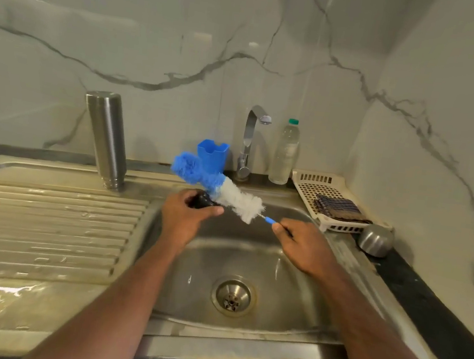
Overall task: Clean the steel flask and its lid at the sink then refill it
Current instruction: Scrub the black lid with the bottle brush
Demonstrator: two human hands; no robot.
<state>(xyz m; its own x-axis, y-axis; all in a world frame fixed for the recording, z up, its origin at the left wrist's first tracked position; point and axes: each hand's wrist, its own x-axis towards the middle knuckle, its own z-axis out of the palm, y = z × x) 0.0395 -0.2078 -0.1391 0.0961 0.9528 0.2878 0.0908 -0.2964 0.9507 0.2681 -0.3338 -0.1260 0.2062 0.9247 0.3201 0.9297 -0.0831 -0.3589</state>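
Observation:
The steel flask (106,139) stands upside down, mouth down, on the drainboard at the back left of the sink (288,314). Over the basin, my left hand (186,218) is closed around a small dark lid (202,200). My right hand (302,247) grips the thin handle of a bottle brush (228,190) with white and blue bristles. The bristles lie across the lid, pointing up and to the left. A steel cap or cup (375,240) lies on its side on the counter at the right.
A tap (249,139) rises behind the basin with no water running. A blue holder (212,155), a clear plastic bottle (285,152) and a white rack (312,185) with a folded cloth (338,208) stand along the back. The drainboard (44,230) at left is wet.

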